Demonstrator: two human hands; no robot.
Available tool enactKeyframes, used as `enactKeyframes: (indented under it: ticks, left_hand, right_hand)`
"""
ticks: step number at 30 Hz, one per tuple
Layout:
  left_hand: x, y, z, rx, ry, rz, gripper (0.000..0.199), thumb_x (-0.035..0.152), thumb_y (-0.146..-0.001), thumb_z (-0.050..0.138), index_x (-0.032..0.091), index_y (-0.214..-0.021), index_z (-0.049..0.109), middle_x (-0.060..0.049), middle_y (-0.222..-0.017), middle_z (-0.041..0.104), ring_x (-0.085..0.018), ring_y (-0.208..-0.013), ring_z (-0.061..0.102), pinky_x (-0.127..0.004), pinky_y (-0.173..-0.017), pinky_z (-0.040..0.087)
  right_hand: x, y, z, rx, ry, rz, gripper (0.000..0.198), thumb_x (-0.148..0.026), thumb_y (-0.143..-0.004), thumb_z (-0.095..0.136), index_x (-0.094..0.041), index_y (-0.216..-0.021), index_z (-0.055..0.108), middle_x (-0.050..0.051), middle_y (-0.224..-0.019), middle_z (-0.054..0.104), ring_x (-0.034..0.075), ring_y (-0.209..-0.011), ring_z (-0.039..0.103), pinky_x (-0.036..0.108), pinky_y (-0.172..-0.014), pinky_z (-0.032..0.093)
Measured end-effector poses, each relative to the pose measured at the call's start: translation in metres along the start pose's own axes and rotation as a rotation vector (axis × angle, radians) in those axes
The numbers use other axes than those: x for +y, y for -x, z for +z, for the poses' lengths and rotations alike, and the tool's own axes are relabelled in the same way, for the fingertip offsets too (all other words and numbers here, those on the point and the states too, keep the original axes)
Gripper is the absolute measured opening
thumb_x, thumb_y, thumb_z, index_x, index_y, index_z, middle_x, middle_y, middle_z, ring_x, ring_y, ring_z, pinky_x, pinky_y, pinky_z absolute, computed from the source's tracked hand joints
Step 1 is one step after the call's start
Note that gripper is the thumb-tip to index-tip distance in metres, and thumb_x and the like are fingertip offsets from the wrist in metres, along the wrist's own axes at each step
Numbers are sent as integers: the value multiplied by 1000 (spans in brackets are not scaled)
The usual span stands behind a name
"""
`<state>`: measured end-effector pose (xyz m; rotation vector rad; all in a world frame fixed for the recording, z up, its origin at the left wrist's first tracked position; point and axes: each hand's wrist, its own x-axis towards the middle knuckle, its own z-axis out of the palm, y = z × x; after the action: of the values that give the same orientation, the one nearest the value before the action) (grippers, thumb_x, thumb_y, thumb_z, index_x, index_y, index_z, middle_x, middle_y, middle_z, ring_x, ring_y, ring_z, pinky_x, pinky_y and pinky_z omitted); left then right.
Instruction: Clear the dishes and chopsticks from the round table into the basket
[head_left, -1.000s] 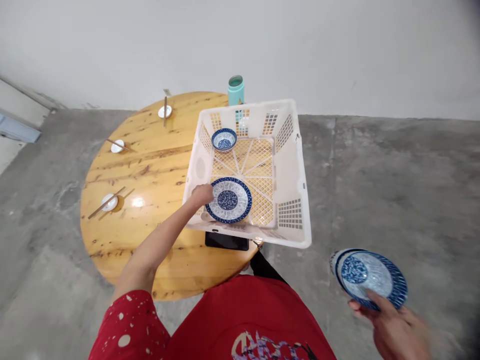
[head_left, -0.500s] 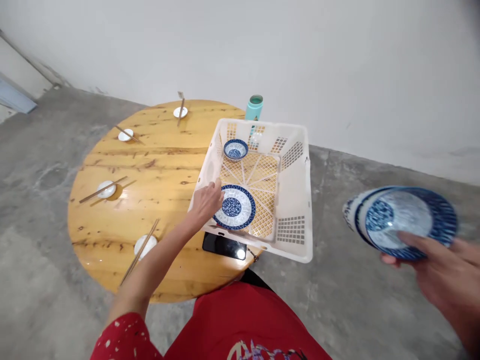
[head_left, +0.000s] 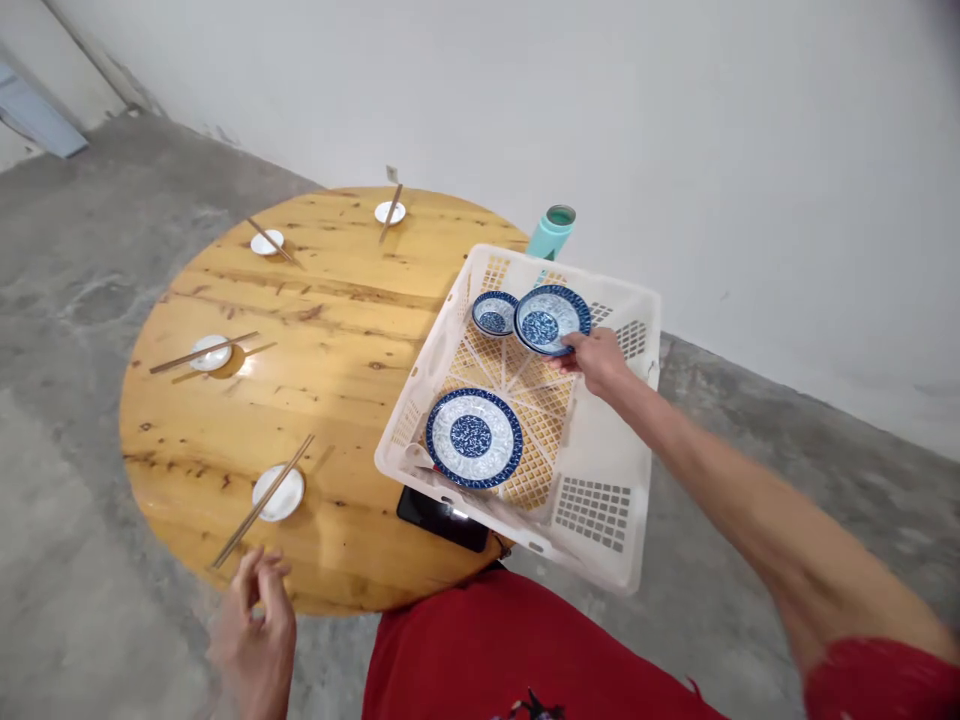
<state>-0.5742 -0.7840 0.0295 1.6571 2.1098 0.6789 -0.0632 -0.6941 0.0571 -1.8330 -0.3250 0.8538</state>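
My right hand [head_left: 596, 360] grips a stack of blue-and-white bowls [head_left: 551, 318] by the near rim, over the far part of a white plastic basket [head_left: 637, 500]. Just left of that stack, a similar bowl [head_left: 493, 314] sits in the basket. A blue-and-white plate [head_left: 472, 437] lies at the basket's near left, with the end of a white spoon [head_left: 418, 457] showing beside it. My left hand [head_left: 259, 625] is off the table's near edge, blurred, its fingers loosely bent and apart, holding nothing.
The round wooden table [head_left: 352, 380] bears several small white dishes [head_left: 280, 494] with chopsticks [head_left: 262, 500] across them. A black phone [head_left: 442, 518] lies partly under the basket's near edge. A turquoise bottle [head_left: 551, 232] stands behind the basket, near the wall.
My right hand has carried the stacked bowls from the far right in over the basket. My left hand has left the basket's left side and drawn back to the lower left.
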Motion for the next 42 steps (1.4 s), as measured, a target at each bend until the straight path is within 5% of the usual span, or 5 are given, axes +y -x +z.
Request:
enactKeyframes:
  ticks: [3,8,16,36,42]
  left_hand:
    - [-14,37,4,81,64,-205,30,45,-91,51,31,-116,58,-2,-100,74,-26,-90,76,-37,-79,62]
    - [-16,64,25,22,153,-361,28,49,-87,52,28,-105,58,-2,-97,73,-23,-79,75,-35,-76,62]
    - [-18,62,48,92,228,-403,44,58,-80,53,21,-99,64,-4,-88,75,-18,-71,72,-30,-69,61]
    - [-32,53,46,82,275,-488,39,51,-82,55,19,-100,67,-5,-90,75,-19,-74,74,-32,-70,63]
    - [-33,52,46,96,284,-433,36,48,-86,54,19,-102,67,-6,-89,76,-18,-71,74,-31,-69,62]
  right_hand:
    - [5,-36,25,3,37,-11,22,-2,-90,47,-8,-72,59,2,-50,59,10,-42,55,16,-43,43]
    - [9,-72,50,10,96,15,20,-3,-91,45,-8,-78,60,4,-52,61,12,-45,58,17,-41,43]
    - [12,-95,63,-22,213,31,17,-3,-88,48,-14,-81,60,6,-50,62,16,-43,59,20,-36,42]
    - [6,-112,60,-77,529,28,25,-4,-92,59,-10,-67,56,6,-46,58,9,-34,47,17,-34,32]
    - [6,-96,58,-64,707,-23,43,-22,-97,54,0,-60,53,24,-70,67,11,-61,68,21,-54,39]
